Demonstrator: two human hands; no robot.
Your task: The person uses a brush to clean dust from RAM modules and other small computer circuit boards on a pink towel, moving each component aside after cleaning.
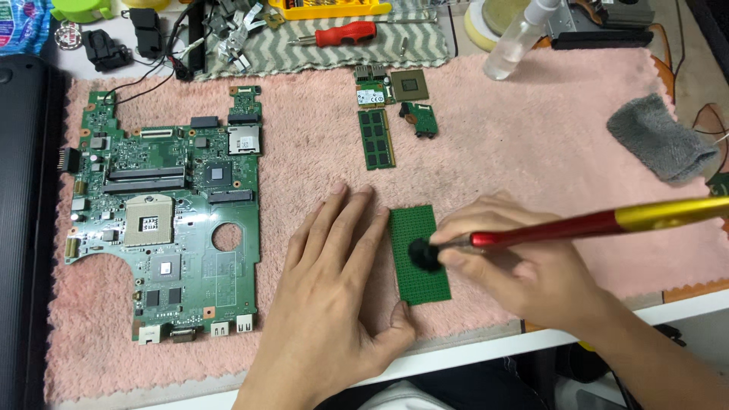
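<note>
Landmark: I see a fuzzy pink towel (531, 152) spread over the desk, and I place everything by it.
Small board: a little flat green rectangle board (420, 254) lies on the towel, near the towel's front edge, about in the middle.
Left hand: my left hand (334, 281) lies flat on the towel with fingers spread wide. It holds nothing. Its thumb presses against the small board's left bottom corner.
Right hand: my right hand (516, 262) is closed around a brush with a red and gold handle (607, 222). It sits on the towel just right of the small board.
Brush tip: the black bristles (425, 254) touch the top of the small board.
Big board: a large green computer board with many chips (163, 220) lies on the towel's left part, well apart from both hands.
Small parts: a thin green memory stick (377, 139) and a square chip (410, 85) lie near the towel's back edge.
Cloth: a grey folded cloth (661, 137) sits on the towel's right side.
</note>
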